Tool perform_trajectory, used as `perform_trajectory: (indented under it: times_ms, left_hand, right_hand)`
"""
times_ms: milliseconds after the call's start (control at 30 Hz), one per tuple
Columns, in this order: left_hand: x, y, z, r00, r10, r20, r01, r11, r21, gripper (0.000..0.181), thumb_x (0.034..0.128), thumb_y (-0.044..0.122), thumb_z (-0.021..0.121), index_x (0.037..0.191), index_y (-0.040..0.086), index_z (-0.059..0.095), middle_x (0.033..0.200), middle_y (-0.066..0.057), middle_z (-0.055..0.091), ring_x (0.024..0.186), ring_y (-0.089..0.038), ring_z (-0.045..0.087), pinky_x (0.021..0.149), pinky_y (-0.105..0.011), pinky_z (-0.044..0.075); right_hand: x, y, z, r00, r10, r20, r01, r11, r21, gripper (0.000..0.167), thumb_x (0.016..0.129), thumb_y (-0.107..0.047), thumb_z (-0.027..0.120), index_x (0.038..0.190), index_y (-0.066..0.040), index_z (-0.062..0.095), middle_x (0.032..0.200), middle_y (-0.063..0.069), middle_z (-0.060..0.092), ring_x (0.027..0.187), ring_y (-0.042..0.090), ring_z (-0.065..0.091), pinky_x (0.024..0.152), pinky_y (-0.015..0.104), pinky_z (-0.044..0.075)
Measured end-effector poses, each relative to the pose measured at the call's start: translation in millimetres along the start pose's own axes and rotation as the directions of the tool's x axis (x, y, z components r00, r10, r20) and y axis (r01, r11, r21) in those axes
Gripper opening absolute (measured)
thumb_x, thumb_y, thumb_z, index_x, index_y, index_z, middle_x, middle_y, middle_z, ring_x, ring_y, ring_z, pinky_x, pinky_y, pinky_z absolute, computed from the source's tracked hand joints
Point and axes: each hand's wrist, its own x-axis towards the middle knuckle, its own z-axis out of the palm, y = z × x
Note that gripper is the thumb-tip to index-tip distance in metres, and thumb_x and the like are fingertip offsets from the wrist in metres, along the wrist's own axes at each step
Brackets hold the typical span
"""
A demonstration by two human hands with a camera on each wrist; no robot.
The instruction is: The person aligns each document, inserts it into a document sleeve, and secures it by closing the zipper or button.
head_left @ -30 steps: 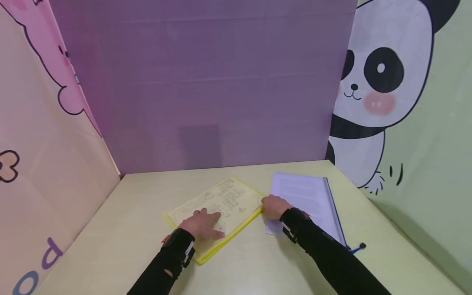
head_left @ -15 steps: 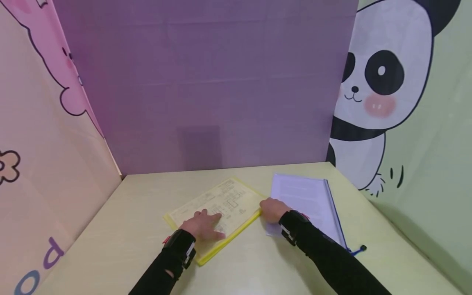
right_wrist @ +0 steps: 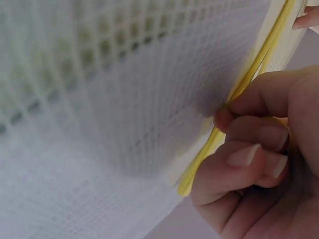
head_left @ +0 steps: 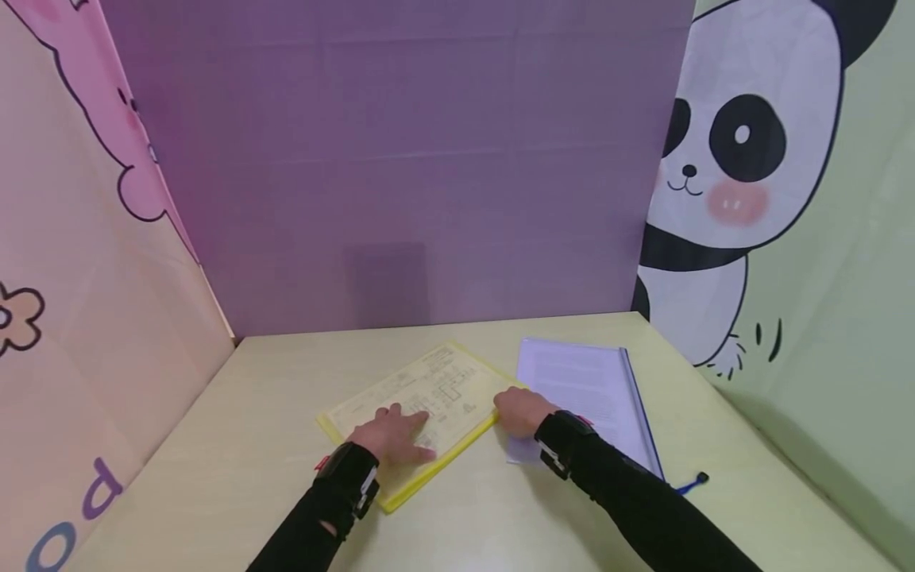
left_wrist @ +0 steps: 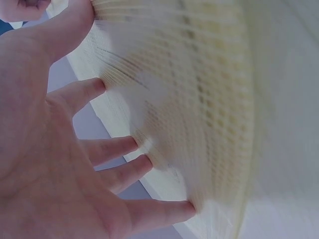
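A yellow-edged mesh document pouch (head_left: 443, 462) lies slanted on the table, with a printed sheet showing inside. My left hand (head_left: 391, 437) rests on its near left part, fingers spread; in the left wrist view the fingertips (left_wrist: 144, 162) press into the mesh. At the pouch's right corner, my right hand (head_left: 525, 411) pinches the yellow edge strip; the right wrist view shows the curled fingers (right_wrist: 249, 154) around that strip. Whether a zip pull sits between them is hidden. Partly under the right hand and forearm lies a pale purple document pouch (head_left: 575, 377).
The purple pouch has a dark blue edge strip (head_left: 639, 405) and a blue pull cord (head_left: 692, 483) with a black end, on the right of the table (head_left: 250, 445). A purple wall panel (head_left: 429, 159) stands behind, with printed side walls left and right.
My right hand has slid a little left along the yellow edge. The purple pouch has shifted slightly left with it. My left hand stays in place.
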Motion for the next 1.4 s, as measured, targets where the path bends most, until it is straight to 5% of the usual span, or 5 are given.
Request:
perform_trajectory:
  times_ms: [467, 867, 1400]
  left_hand:
    - [-0.9, 2.2, -2.2, 1.0, 0.007, 0.004, -0.007, 1.0, 0.007, 0.08, 0.0841, 0.06, 0.074, 0.153, 0.03, 0.048, 0.153, -0.02, 0.04, 0.124, -0.037, 0.044, 0.095, -0.069, 0.043]
    - [-0.9, 4.4, -0.2, 1.0, 0.001, -0.005, -0.001, 1.0, 0.013, 0.08, 0.0834, 0.061, 0.073, 0.153, 0.031, 0.048, 0.154, -0.02, 0.04, 0.127, -0.039, 0.043, 0.097, -0.072, 0.04]
    - [-3.8, 9.6, 5.6, 0.998, 0.003, -0.064, -0.001, 0.999, 0.033, 0.078, 0.0842, 0.064, 0.071, 0.152, 0.03, 0.05, 0.152, -0.02, 0.042, 0.131, -0.04, 0.043, 0.097, -0.075, 0.037]
  right_hand:
    - [3.4, -7.9, -6.5, 1.0, 0.022, 0.015, -0.021, 0.999, -0.048, 0.016, 0.097, -0.008, 0.059, 0.081, -0.009, 0.059, 0.079, 0.006, 0.058, 0.07, 0.023, 0.052, 0.069, 0.04, 0.049]
    - [-11.2, -29.8, -1.5, 0.999, -0.051, -0.001, 0.051, 0.999, 0.003, 0.014, 0.096, -0.008, 0.061, 0.083, -0.01, 0.059, 0.078, 0.003, 0.054, 0.069, 0.02, 0.049, 0.067, 0.036, 0.043]
    - [-13.6, -41.5, 1.1, 0.996, -0.084, -0.027, 0.081, 0.994, -0.079, 0.01, 0.094, -0.009, 0.063, 0.084, -0.009, 0.062, 0.079, 0.003, 0.058, 0.071, 0.02, 0.051, 0.07, 0.038, 0.049]
